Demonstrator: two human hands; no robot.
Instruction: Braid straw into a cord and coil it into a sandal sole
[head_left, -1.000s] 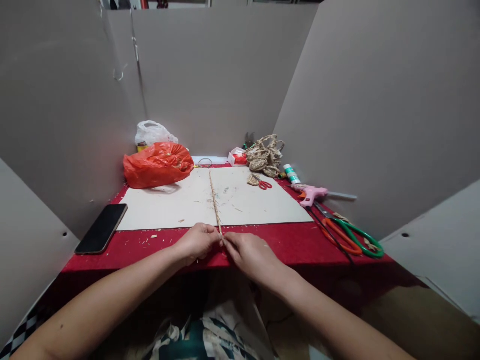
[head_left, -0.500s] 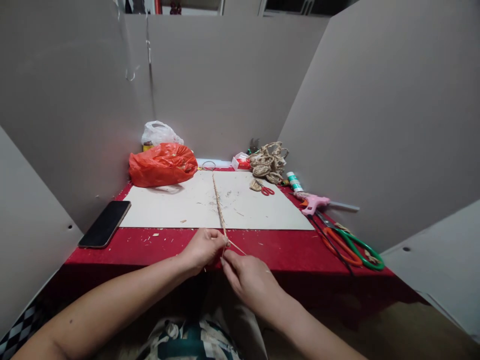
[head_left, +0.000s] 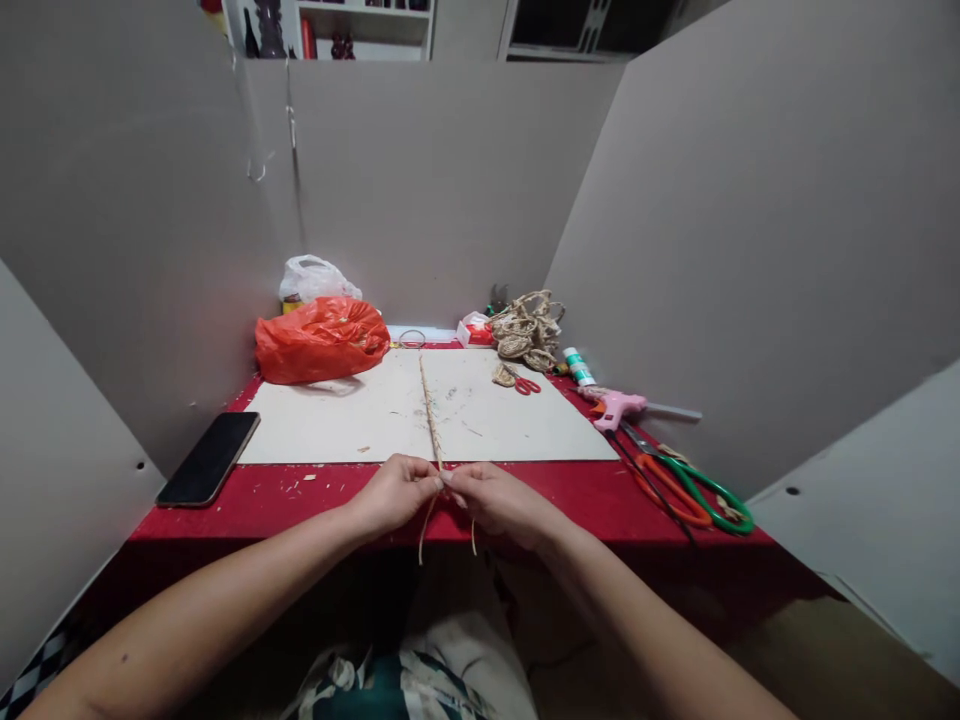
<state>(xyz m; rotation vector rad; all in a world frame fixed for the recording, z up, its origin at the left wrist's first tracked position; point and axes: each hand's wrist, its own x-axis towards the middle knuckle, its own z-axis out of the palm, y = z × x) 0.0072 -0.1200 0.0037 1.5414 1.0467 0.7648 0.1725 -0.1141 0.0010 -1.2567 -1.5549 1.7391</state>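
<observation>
— Head view: where's the braided cord [head_left: 430,410]?
— Stretched over the white board [head_left: 360,415] on the red worktop [head_left: 600,495], near end pinched by left hand [head_left: 395,492] and right hand [head_left: 501,500].
— Each grip?
— Both narrow, closed on it; loose strands dangle below.

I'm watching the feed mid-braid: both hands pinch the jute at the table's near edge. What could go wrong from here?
1. The left hand and right hand pinch the braided jute cord only at its near end; a slipped grip might let the plait loosen.
2. Loose strand ends dangle below the table edge and could snag or tangle.
3. The pink glue gun and the large scissors lie close by on the right; a wide right-arm pull could knock them.
</observation>
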